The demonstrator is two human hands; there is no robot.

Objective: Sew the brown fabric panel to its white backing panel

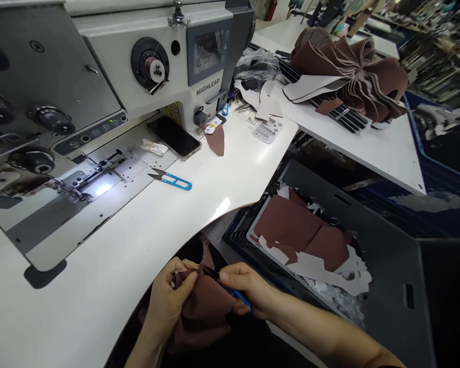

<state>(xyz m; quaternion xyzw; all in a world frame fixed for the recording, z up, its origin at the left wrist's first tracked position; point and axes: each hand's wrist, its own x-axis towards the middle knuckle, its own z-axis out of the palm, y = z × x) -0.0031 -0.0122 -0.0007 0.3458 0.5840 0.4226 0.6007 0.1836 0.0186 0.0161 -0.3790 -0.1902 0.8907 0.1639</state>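
Note:
At the table's front edge, my left hand [173, 287] pinches the upper edge of a brown leather-like piece [205, 312], which hangs in folds over my lap. A pair of blue-handled thread snips [242, 299] is gripped in my right hand [249, 286]. Its dark blades reach the edge of the piece right beside my left fingertips; whether they are closed on it I cannot tell. A narrow brown strip sticks up behind the blades. On the white table lies another pair of blue thread snips [172, 179], apart from both hands.
A sewing machine [111, 66] stands at the left and back. Near it lie a phone [174, 137] and a brown scrap [215, 140]. To the right, a grey crate [387, 255] holds brown and white offcuts [291, 220]. Bundled brown pieces [352, 71] rest on a side table [398, 148].

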